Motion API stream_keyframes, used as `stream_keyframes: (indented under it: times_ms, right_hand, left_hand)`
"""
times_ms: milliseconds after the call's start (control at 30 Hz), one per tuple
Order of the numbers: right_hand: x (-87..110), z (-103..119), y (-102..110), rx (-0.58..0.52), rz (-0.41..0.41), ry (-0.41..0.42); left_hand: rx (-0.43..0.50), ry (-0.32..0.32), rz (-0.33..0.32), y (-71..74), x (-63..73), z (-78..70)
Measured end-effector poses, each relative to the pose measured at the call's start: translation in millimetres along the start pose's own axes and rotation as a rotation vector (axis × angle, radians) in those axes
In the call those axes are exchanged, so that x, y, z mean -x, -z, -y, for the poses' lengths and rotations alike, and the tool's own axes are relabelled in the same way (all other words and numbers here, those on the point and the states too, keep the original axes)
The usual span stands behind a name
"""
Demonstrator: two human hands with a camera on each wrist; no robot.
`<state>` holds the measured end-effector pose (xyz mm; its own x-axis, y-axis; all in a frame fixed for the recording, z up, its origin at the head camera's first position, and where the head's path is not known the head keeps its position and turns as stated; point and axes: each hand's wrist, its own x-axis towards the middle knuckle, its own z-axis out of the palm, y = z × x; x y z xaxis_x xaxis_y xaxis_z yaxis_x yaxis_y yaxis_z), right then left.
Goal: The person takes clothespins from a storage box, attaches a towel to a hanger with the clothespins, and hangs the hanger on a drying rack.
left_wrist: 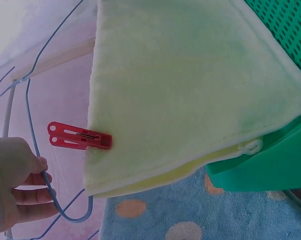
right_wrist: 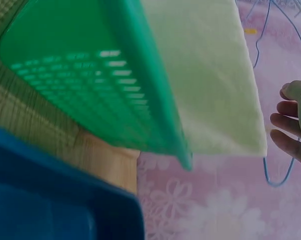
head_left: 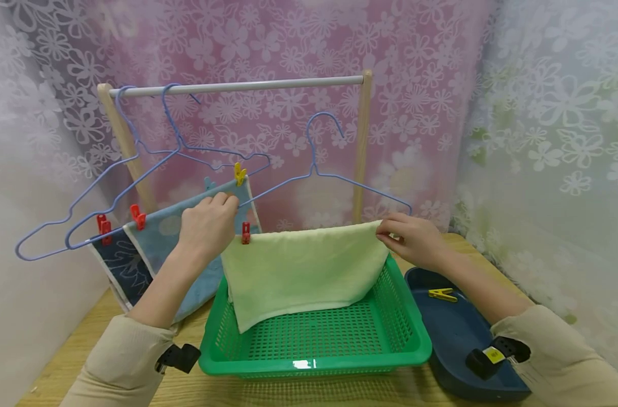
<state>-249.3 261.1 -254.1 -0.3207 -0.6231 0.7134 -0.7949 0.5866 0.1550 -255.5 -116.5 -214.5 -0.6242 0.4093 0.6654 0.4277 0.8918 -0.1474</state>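
Observation:
A pale yellow-green towel [head_left: 309,274] hangs folded over the lower bar of a blue wire hanger [head_left: 314,168], above the green basket. One red clothespin [head_left: 245,233] clips the towel near its left top corner. My left hand [head_left: 209,223] grips the hanger's left end, its thumb and fingers round the wire [left_wrist: 44,175] in the left wrist view. Beside the towel's right top corner is my right hand [head_left: 413,240]. In the right wrist view, that hand [right_wrist: 298,120] has loosely bent fingers, apart from the towel's edge [right_wrist: 240,135].
A green perforated basket [head_left: 316,364] stands on the wooden table. To its right, a dark blue tray [head_left: 441,339] holds a yellow clothespin [head_left: 443,294]. At left, a rack [head_left: 273,85] carries hangers with a blue towel [head_left: 199,288] and a dark towel [head_left: 122,265] clipped on.

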Motion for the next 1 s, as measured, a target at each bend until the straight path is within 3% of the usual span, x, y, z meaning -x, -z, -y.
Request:
stream_keyframes:
  times_ms: [267, 633, 833, 1000]
  right_hand:
    - [25.7, -16, 9, 0.022, -0.005, -0.063]
    - [71.2, -34, 18, 0.058, 0.189, -0.376]
    - [89.1, -48, 24, 0.079, 0.249, -0.444]
    - [94.9, -56, 24, 0.013, 0.376, -0.532]
  left_hand:
    - [0.001, -0.001, -0.036, -0.6, 0.4, 1.8]
    - [-0.012, -0.002, -0.008, 0.0, 1.1, 0.2]
    - [-0.016, 0.004, 0.003, 1.1, 0.1, -1.4]
    - [-0.021, 0.005, -0.011, 2.8, 0.2, -1.4]
